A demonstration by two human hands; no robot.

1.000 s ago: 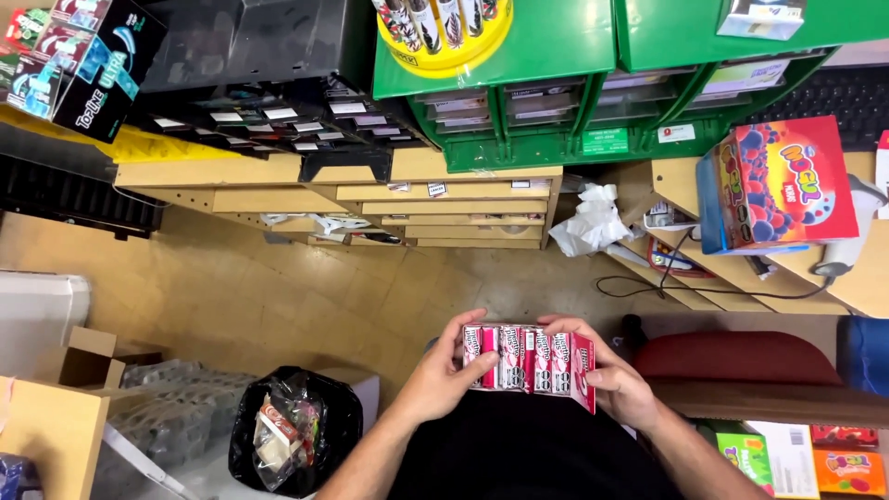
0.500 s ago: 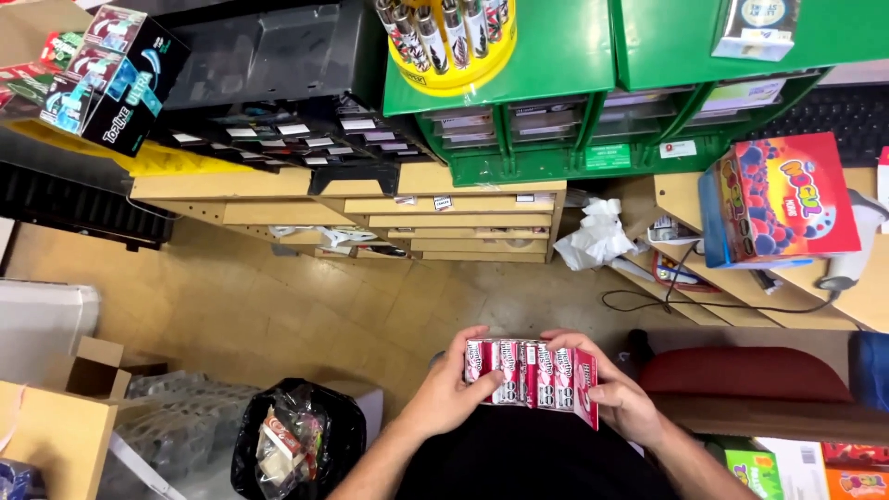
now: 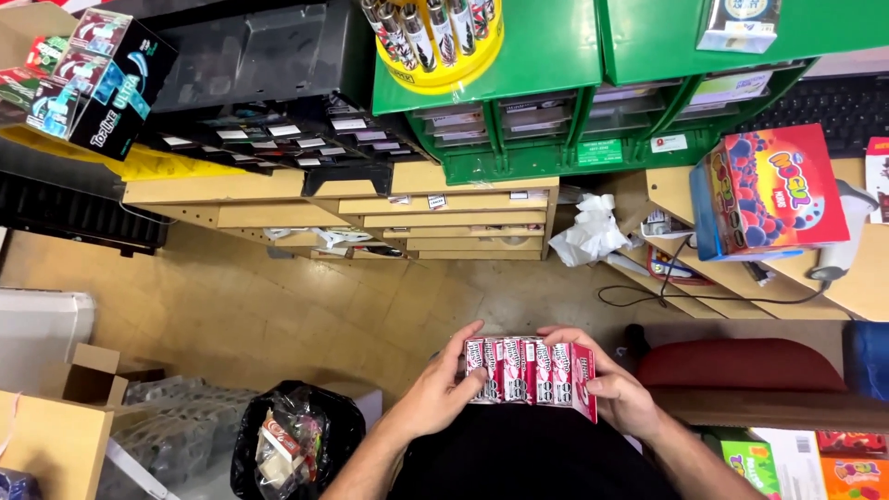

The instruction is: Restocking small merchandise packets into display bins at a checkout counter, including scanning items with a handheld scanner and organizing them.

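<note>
row of red-and-white candy packs (image 3: 530,372), lower centre of the frame, five or six slim packs pressed side by side, faces up. left hand (image 3: 443,393) closed on the row's left end, thumb lying along the top edge. right hand (image 3: 619,393) closed on the right end, fingers curled round the outermost pack. tan tile floor (image 3: 306,315) beneath. black bin with clear liner (image 3: 294,443) at lower left. wooden stepped shelves (image 3: 444,218) above centre. green drawer unit (image 3: 556,120) at upper centre, yellow tub of lighters (image 3: 444,42) on top of it. red-and-blue sweets box (image 3: 773,190) at right, on a wooden shelf. crumpled white paper (image 3: 588,231) beside the wooden stepped shelves.
</note>
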